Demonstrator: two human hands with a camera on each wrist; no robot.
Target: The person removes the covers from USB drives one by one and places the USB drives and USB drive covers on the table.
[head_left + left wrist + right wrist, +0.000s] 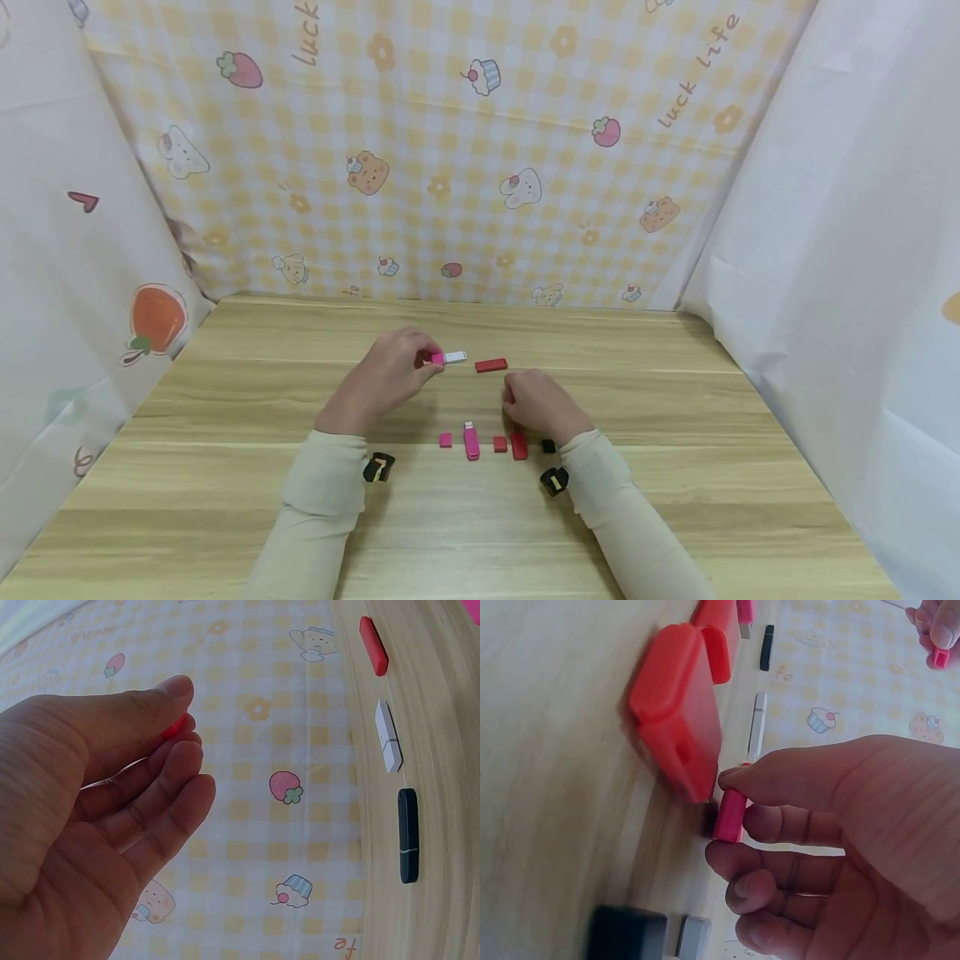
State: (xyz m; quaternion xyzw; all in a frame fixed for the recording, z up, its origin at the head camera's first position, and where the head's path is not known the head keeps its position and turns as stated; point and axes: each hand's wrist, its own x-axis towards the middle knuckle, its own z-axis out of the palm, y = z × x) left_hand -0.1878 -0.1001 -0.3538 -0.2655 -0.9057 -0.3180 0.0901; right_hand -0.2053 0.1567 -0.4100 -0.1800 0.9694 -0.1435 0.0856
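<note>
My left hand (397,367) pinches a small pink cap (437,358) between thumb and fingertips; its hollow end shows in the right wrist view. In the head view that cap overlaps the near end of a white USB stick (455,357). My right hand (543,404) pinches a small pinkish-red piece (731,815), hidden in the head view. Just past those fingertips lies a red USB stick (675,697), partly under the hand from above. Left of it are a red cap (499,444), a pink USB stick (471,442) with its metal plug bare, and a pink cap (446,440).
A red stick (491,365) lies in the back row beside the white one. A black stick (407,835) continues that row, hidden behind my left hand from above. Near my right wrist sit a black cap (548,446) and a grey piece (694,937). A patterned curtain (450,167) hangs behind the table.
</note>
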